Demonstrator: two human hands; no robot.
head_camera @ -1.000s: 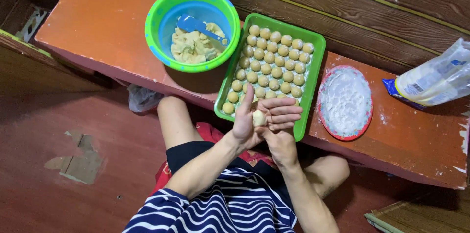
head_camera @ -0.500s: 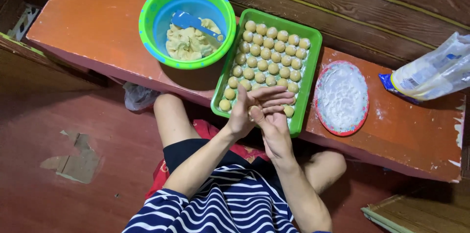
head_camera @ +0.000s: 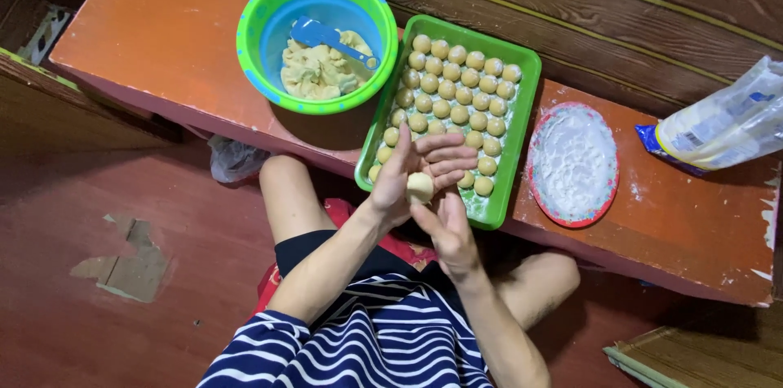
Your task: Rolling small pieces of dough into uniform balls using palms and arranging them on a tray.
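A: Dough ball (head_camera: 420,187), pale and round, sits between the two palms just above the near end of the green tray (head_camera: 524,102).

B: How is it held?

A: The left hand (head_camera: 424,166) lies flat with fingers spread and the right hand (head_camera: 447,229) cups it from below, so neither grip is clenched; both are released and flat, which suits rolling rather than pinching.

B: And the rest?

A: Rows of finished balls (head_camera: 457,94) fill the tray, packed close to save room. The green bowl (head_camera: 253,53) with raw dough (head_camera: 314,76) and a blue spoon (head_camera: 326,35) stands just beside the tray on the orange tabletop (head_camera: 163,37). A plate of white powder (head_camera: 572,161), likely flour, lies on the other side, and a plastic bag (head_camera: 722,125) farther off.
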